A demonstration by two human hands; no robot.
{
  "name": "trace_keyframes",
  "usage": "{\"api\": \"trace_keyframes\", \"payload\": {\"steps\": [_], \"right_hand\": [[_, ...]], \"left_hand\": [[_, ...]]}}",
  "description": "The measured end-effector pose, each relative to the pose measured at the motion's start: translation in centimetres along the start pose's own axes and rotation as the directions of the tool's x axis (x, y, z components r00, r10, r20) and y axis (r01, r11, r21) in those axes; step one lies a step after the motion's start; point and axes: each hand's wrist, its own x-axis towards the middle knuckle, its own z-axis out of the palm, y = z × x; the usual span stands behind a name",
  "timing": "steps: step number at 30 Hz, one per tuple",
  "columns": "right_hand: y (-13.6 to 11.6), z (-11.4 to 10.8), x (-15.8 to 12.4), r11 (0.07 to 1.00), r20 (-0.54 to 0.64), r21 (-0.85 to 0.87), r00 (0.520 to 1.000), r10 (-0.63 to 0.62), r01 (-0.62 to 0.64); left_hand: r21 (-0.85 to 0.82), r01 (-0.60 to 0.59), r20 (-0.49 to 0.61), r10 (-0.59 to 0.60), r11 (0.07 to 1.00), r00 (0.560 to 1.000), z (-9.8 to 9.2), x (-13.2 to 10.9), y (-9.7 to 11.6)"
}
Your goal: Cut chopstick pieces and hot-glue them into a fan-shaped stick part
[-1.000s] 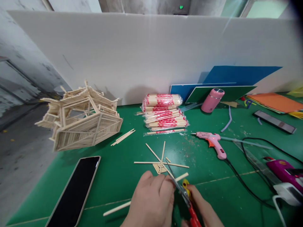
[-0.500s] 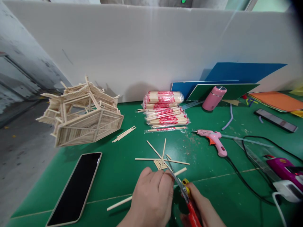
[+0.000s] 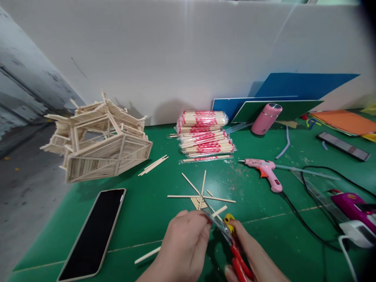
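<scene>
My left hand [image 3: 180, 243] is closed round a pale wooden chopstick [image 3: 147, 255]; one end sticks out to its left and the other pokes out past the fingertips. Red-handled scissors [image 3: 241, 262] are gripped in my right hand [image 3: 252, 250], their metal blades reaching to the chopstick at my left fingertips. A yellow piece [image 3: 228, 220] shows beside my right index finger. Just beyond my hands, thin sticks [image 3: 188, 196] lie in a star shape, with shorter pieces [image 3: 197, 203] set side by side between two arms. One small offcut [image 3: 209, 193] lies near the centre.
A stick-built model house [image 3: 108, 152] stands at the left, behind a phone [image 3: 94, 235]. Wrapped chopstick bundles [image 3: 205, 137] lie at the back. On the right are a pink glue gun [image 3: 266, 172], a pink bottle [image 3: 266, 119], cables, a second phone [image 3: 343, 146] and a purple device [image 3: 351, 207].
The scissors have shifted lower and their blades now meet the chopstick at my left fingertips. My left hand has moved slightly down and left. The view has tilted slightly down.
</scene>
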Motion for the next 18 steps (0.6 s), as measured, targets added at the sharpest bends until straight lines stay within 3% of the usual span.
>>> {"api": "trace_keyframes", "payload": {"steps": [4, 9, 15, 18], "right_hand": [[-0.1, -0.4, 0.0, 1.000, -0.006, 0.013, 1.000, 0.002, -0.002], [-0.7, -0.5, 0.0, 1.000, -0.007, 0.020, 1.000, 0.017, -0.017], [-1.2, -0.3, 0.1, 0.999, -0.001, 0.023, 0.999, -0.033, 0.033], [-0.5, 0.0, 0.1, 0.999, -0.019, 0.026, 0.999, -0.047, 0.047]], "left_hand": [[-0.231, 0.121, 0.074, -0.107, 0.965, 0.991, -0.5, 0.1, 0.0], [-0.418, 0.324, 0.266, -0.227, 0.849, 0.937, -1.3, 0.6, 0.2], [-0.615, 0.484, 0.444, -0.234, 0.623, 0.865, -1.8, 0.9, -0.4], [-0.635, 0.526, 0.485, -0.238, 0.566, 0.842, -1.7, 0.8, -0.7]]}}
